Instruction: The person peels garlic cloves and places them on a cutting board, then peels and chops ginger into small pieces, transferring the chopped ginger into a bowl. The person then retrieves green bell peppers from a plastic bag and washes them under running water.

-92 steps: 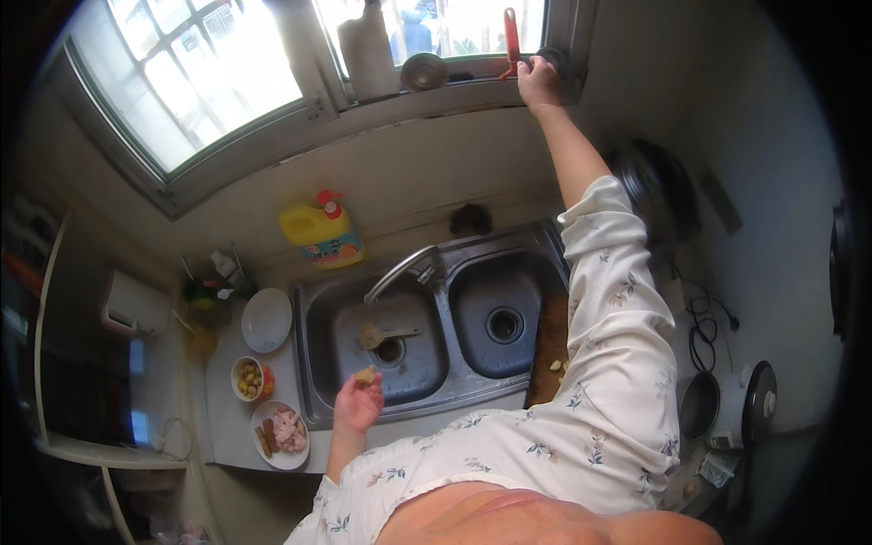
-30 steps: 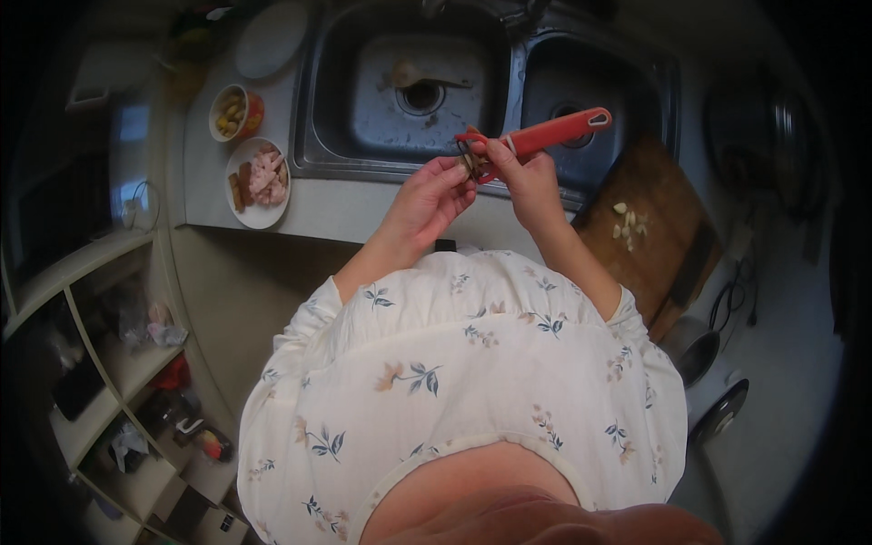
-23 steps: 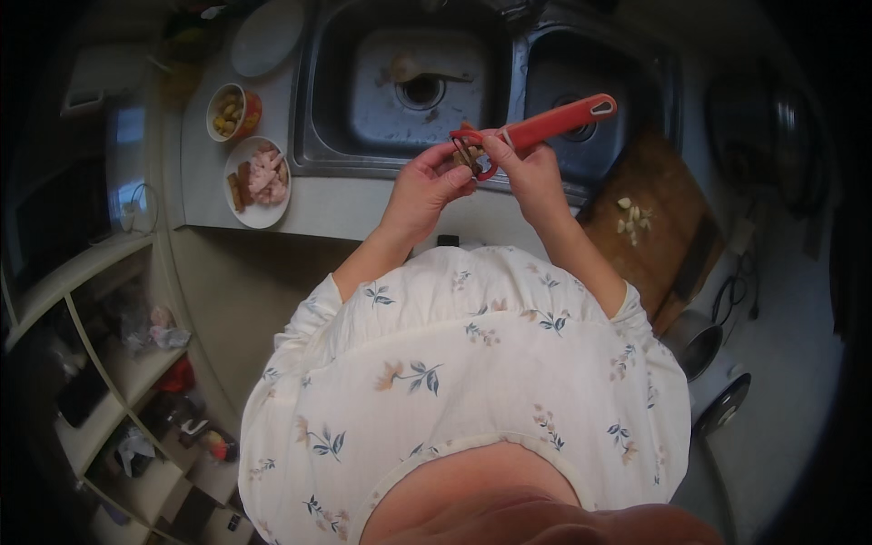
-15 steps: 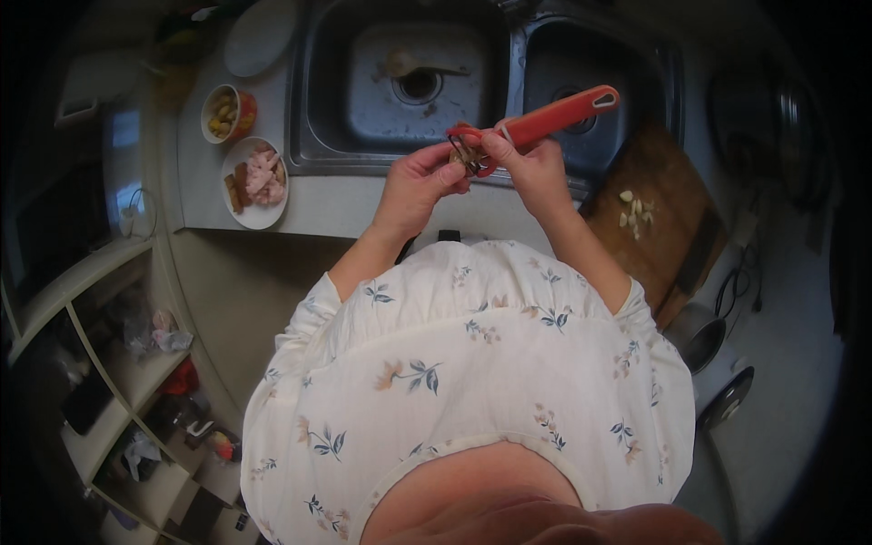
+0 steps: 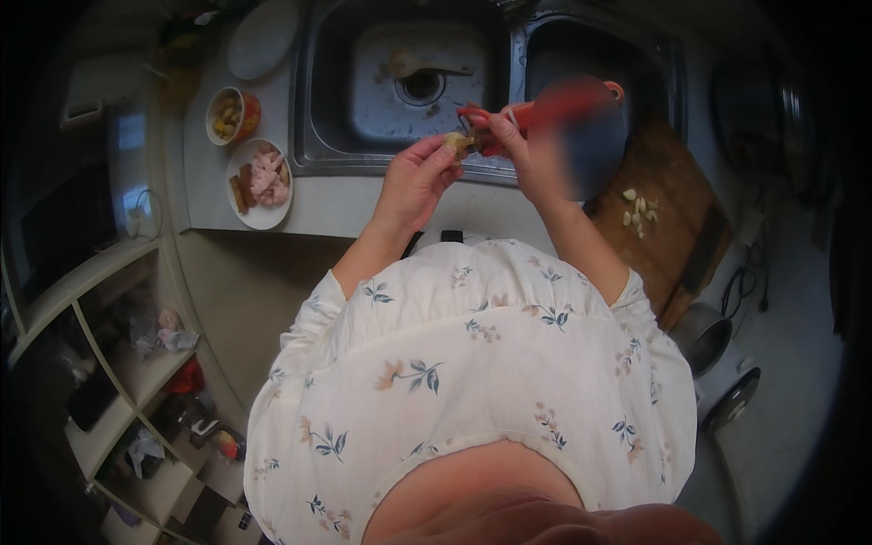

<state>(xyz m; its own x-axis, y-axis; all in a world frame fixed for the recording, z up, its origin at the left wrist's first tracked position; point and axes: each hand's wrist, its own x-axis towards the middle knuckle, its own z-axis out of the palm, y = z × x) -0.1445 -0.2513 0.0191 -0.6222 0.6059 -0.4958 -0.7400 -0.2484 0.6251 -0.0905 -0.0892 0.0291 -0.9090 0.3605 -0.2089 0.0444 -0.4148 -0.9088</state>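
Over the near edge of the sink, my left hand pinches a small, knobbly, pale-brown piece of ginger between thumb and fingers. Close beside it, my right hand grips a red peeler. The peeler's head is at the ginger's right side; whether the blade touches it I cannot tell. Its handle points right, over the smaller basin, and is partly blurred. In the larger basin a pale spoon-shaped thing lies by the drain, with small scraps around it.
Left on the counter are a bowl of yellowish pieces, a plate with pink meat and brown sticks, and a white plate. At right, garlic cloves lie on a wooden board, near a pot and lid.
The ginger and the peeler head have come slightly apart, so more of the ginger shows. The peeler has shifted a little to the right, and its handle is now blurred.
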